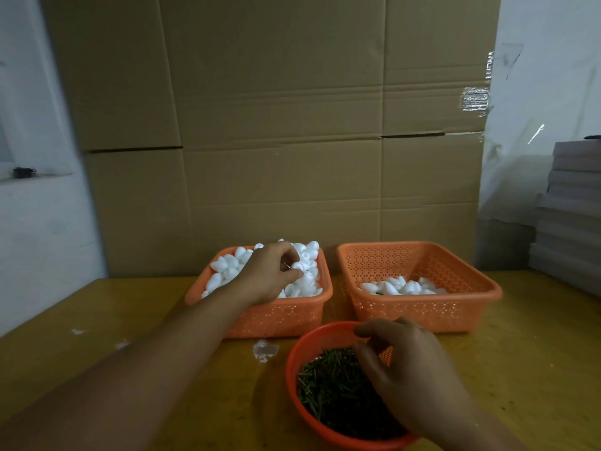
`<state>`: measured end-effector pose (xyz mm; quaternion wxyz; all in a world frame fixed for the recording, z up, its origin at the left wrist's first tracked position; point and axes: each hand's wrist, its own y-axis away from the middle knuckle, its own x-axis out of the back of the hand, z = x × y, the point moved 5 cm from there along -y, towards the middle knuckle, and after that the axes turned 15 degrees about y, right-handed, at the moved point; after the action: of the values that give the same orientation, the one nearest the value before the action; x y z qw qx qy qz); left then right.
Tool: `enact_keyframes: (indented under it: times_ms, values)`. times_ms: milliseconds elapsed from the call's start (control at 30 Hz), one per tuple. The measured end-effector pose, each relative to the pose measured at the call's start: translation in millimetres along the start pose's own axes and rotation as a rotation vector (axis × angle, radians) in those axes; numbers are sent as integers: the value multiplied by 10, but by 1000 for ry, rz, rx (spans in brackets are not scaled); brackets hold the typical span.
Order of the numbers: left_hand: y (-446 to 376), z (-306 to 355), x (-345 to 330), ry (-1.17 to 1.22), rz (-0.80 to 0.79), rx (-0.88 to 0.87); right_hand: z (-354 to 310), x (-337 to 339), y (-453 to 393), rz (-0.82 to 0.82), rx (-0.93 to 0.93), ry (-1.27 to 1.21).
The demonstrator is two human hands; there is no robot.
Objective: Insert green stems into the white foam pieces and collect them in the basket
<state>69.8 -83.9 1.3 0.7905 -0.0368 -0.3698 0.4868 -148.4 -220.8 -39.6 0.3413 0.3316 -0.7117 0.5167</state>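
The left hand (271,271) pinches a white foam piece (297,265) in the full basket (279,315); the right hand (403,362), its grip loosely curled, reaches among the green stems (328,385).

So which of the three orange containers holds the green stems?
The round bowl nearest the person, under the right hand. The two rectangular baskets behind it, left basket and right basket, hold only white foam pieces.
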Motion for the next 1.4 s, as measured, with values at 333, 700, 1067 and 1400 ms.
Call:
enact_keyframes:
  times_ms: [333, 700, 1067, 1400]
  values:
    - [675, 479, -145, 360, 57, -225, -22, 12, -8, -18, -2, -16]
    - [1218, 442, -318, 628, -24, -118, -56, -67, -12, -241, 97, 92]
    - [1315, 400, -413, 884, -115, 23, -180, -288, -26, -562, 183, 311]
    - [1380, 447, -467, 1149, -77, 216, -185, -244, -37, -392, 138, 242]
